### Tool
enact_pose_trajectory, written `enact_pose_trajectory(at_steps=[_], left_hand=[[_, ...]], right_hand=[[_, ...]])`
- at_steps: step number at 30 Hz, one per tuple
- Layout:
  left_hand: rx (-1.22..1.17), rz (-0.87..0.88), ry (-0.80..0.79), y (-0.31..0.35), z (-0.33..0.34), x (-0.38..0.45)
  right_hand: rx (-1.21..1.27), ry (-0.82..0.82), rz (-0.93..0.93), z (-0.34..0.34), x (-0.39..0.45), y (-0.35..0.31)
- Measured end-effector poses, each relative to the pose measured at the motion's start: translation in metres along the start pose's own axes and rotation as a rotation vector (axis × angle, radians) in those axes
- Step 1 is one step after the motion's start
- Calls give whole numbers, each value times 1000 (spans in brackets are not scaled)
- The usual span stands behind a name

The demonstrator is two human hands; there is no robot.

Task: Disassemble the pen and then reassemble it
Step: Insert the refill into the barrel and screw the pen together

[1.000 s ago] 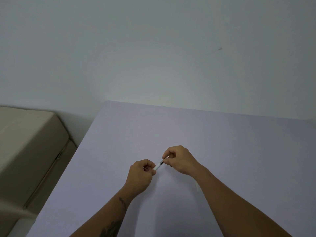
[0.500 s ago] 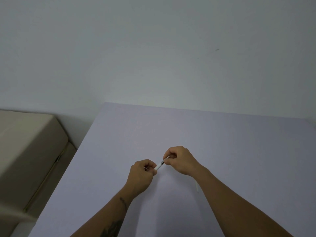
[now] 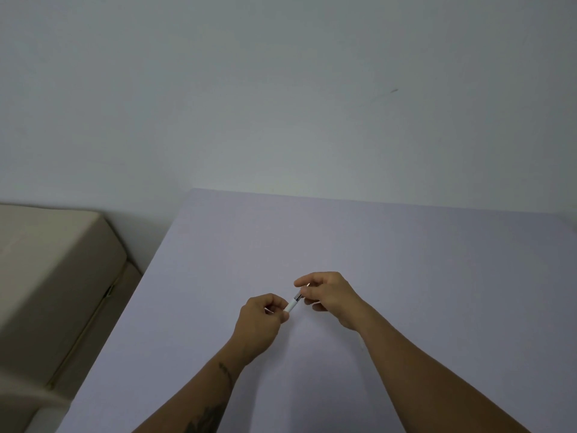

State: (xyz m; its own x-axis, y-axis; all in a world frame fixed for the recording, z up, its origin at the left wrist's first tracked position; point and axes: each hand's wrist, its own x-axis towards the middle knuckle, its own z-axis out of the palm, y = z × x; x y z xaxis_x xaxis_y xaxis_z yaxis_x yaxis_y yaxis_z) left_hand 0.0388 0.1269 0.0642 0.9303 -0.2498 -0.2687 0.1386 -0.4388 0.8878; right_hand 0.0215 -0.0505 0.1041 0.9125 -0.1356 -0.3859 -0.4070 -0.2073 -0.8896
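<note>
While held above the table (image 3: pixel 406 260), between both hands: pen (image 3: pixel 293 303), white barrel pinched in left hand (image 3: pixel 259 323), dark tip end nipped by right hand (image 3: pixel 331 295) fingers. No loose parts visible beside either grip. Probably early: tip section being unscrewed, or last piece going on; cannot tell which.
</note>
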Motion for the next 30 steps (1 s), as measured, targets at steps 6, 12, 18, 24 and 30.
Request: enact_pose_trajectory(at_steps=[6, 12, 18, 24, 30], left_hand=[[-1, -5, -33, 4, 0, -2], [-23, 2, -63, 5, -2, -4], [-15, 10, -80, 8, -1, -4], [-15, 5, -67, 7, -2, -2], [7, 0, -85, 7, 1, -4]], right_hand=[[94, 101, 5, 11, -3, 3], [272, 67, 79, 12, -7, 9], [207, 172, 18, 18, -9, 9], [290, 66, 82, 13, -12, 8], [221, 167, 97, 16, -10, 11]])
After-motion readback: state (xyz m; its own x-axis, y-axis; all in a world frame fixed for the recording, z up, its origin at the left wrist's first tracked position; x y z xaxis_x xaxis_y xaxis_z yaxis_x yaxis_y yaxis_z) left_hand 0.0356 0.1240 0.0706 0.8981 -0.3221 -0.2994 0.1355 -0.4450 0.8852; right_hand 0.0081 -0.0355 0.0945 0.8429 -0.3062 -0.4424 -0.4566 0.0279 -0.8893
